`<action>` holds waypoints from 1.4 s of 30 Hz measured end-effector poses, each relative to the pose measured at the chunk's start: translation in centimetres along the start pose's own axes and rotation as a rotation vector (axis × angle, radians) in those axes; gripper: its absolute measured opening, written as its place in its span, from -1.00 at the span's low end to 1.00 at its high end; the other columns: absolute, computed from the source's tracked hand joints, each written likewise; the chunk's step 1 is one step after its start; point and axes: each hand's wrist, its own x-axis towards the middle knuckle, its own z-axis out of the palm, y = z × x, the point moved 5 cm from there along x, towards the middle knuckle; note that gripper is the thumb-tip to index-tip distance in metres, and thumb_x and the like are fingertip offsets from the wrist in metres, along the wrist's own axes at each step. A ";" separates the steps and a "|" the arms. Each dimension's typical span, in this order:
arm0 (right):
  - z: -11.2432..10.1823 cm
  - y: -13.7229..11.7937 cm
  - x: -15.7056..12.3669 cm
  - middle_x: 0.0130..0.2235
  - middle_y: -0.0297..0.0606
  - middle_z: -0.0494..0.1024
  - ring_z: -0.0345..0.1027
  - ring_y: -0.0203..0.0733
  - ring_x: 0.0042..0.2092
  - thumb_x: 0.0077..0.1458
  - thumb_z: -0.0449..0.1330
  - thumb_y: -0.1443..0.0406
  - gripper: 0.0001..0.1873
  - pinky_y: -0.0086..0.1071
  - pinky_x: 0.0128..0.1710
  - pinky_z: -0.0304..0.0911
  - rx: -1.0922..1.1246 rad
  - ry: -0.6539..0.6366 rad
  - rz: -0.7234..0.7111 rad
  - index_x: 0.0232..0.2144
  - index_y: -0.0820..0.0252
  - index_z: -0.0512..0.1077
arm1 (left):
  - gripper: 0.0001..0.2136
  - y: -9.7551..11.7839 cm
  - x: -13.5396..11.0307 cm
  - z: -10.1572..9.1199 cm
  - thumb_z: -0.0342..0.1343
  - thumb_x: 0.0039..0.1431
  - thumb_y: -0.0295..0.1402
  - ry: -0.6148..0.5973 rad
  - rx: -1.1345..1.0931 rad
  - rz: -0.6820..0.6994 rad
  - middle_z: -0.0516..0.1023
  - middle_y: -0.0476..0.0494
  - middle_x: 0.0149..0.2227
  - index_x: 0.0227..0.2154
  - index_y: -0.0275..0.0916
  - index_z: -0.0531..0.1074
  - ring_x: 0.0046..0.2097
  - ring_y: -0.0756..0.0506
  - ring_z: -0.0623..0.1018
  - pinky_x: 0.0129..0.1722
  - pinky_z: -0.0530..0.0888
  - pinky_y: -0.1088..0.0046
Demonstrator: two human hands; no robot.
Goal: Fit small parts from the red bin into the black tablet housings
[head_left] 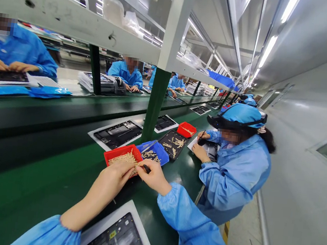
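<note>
The shallow red plastic tray [114, 153] sits on the green counter [40, 179] just ahead of both hands, filled with thin tan strips [123, 159]. The left hand [115, 178] lies over the tray's near edge, fingers bent together and touching the strips; I cannot tell whether it has 1 pinched. The right hand [152, 177] is clenched around a slim black tool [146, 169], whose tip points toward the left fingertips at the tray's near right corner. Touching the red tray's right side is a blue plastic tray [159, 152] (also carrying tan strips), and beyond that a flat black tray [168, 141] with more of them scattered on it. Nearest the camera, between the 2 blue sleeves, lies a dark device panel in a white frame [121, 238]. To the right a co-worker in a blue smock and cap [238, 167] bends over the same counter.
</note>
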 end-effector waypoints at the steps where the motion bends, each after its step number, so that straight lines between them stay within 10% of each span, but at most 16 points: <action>1: 0.0 0.0 0.0 -0.47 -0.33 0.43 0.27 -0.26 -0.40 0.17 0.16 0.25 -0.78 -0.39 -0.35 0.17 0.001 0.004 -0.011 -0.50 0.17 0.46 | -0.69 0.0 0.0 0.1 -0.01 0.25 -0.14 -0.006 0.018 0.018 0.69 -0.15 -0.12 -0.21 -0.10 0.61 -0.08 -0.23 0.63 -0.06 0.49 0.27; 21: 0.3 0.9 -0.3 -0.53 -0.41 0.34 0.19 -0.32 -0.45 0.16 0.14 0.27 -0.75 -0.45 -0.40 0.13 0.086 -0.075 0.099 -0.55 0.19 0.36 | -0.66 -0.5 0.3 -0.8 -0.06 0.32 -0.17 0.035 0.200 0.051 0.67 -0.10 -0.37 -0.37 -0.17 0.59 -0.37 -0.13 0.62 -0.36 0.47 0.39; 33: 0.3 -0.1 -0.4 -0.54 -0.40 0.29 0.13 -0.34 -0.46 0.13 0.12 0.28 -0.75 -0.44 -0.43 0.06 0.119 -0.101 -0.003 -0.57 0.20 0.35 | -0.64 1.4 -0.4 -1.1 -0.11 0.40 -0.15 -0.002 0.162 0.333 0.66 -0.17 -0.10 -0.12 -0.16 0.57 -0.10 -0.13 0.62 -0.08 0.54 0.32; 42: 0.4 0.0 -0.5 -0.53 -0.38 0.36 0.16 -0.33 -0.47 0.16 0.14 0.26 -0.76 -0.43 -0.43 0.10 0.128 -0.116 0.041 -0.53 0.20 0.40 | -0.65 0.4 0.0 -1.1 -0.10 0.35 -0.16 0.018 0.181 0.154 0.60 -0.22 -0.27 -0.31 -0.20 0.54 -0.19 -0.20 0.57 -0.12 0.49 0.21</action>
